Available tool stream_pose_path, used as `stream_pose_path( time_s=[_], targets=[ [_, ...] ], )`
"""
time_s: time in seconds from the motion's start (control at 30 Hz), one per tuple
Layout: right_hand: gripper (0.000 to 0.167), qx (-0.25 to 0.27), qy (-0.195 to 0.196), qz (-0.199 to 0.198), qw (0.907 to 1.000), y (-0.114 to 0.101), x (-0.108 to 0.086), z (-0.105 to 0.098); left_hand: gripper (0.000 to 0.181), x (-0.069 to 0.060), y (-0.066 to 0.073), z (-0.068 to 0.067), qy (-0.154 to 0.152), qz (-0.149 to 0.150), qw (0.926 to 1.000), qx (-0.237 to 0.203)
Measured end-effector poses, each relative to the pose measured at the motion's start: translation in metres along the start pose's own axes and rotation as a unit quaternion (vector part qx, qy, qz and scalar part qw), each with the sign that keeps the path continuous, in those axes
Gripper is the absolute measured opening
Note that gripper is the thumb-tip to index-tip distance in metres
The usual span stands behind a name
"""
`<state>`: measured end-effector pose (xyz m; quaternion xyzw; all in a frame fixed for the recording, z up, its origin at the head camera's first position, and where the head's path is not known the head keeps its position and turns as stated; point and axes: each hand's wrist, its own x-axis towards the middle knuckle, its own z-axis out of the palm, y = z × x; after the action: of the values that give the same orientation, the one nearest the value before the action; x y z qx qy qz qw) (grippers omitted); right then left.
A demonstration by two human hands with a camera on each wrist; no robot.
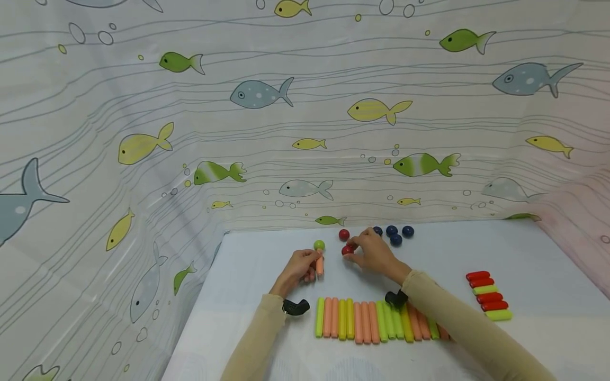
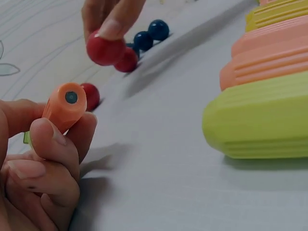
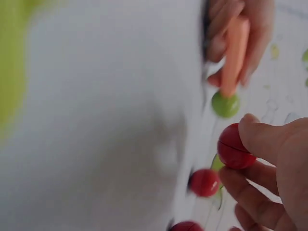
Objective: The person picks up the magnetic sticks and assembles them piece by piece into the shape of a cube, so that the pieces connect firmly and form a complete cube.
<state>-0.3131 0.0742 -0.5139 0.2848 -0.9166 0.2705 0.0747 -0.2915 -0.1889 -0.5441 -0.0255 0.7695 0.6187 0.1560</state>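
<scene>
My left hand (image 1: 301, 265) pinches an orange stick (image 1: 320, 265) between thumb and fingers. A green ball (image 1: 319, 245) touches the stick's far end; the near end, in the left wrist view, shows a small dark round inset (image 2: 71, 97). To the right, my right hand (image 1: 374, 254) grips a red ball (image 3: 234, 147) with thumb and fingertips, apart from the stick. Another red ball (image 1: 344, 234) lies on the table just behind it. The right wrist view shows a further red ball (image 3: 187, 227) at its lower edge.
Several dark blue balls (image 1: 395, 239) lie behind my right hand. A row of orange, yellow and green sticks (image 1: 367, 323) lies at the front, partly covered by my right forearm. Red and green sticks (image 1: 491, 297) sit at the right. A fish-printed sheet (image 1: 310, 169) hangs behind the table.
</scene>
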Motion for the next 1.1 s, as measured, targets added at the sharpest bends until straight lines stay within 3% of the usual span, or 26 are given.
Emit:
stream_pose_path(
  time_s=[0.1, 0.2, 0.4, 0.6, 1.1],
  targets=[
    [0.03, 0.064, -0.043, 0.001, 0.997, -0.011, -0.007, -0.002, 0.038, 0.001, 0.0, -0.001, -0.005, -0.003, 0.9999, -0.013],
    [0.028, 0.136, -0.096, 0.007, 0.986, -0.02, -0.009, -0.003, 0.037, 0.002, 0.001, -0.003, -0.007, -0.001, 0.9998, -0.02],
    [0.027, 0.212, -0.167, 0.093, 0.9584, -0.04, -0.016, 0.009, 0.035, 0.004, 0.0, -0.004, -0.005, -0.003, 0.9997, -0.023],
    [0.032, 0.233, -0.161, 0.142, 0.9485, -0.053, -0.019, 0.026, 0.033, 0.004, 0.0, -0.001, 0.008, -0.012, 0.9999, -0.004],
    [0.036, 0.239, -0.154, 0.123, 0.9508, -0.065, -0.017, 0.038, 0.034, 0.006, 0.0, 0.0, 0.014, -0.007, 0.9999, 0.0]
  ],
)
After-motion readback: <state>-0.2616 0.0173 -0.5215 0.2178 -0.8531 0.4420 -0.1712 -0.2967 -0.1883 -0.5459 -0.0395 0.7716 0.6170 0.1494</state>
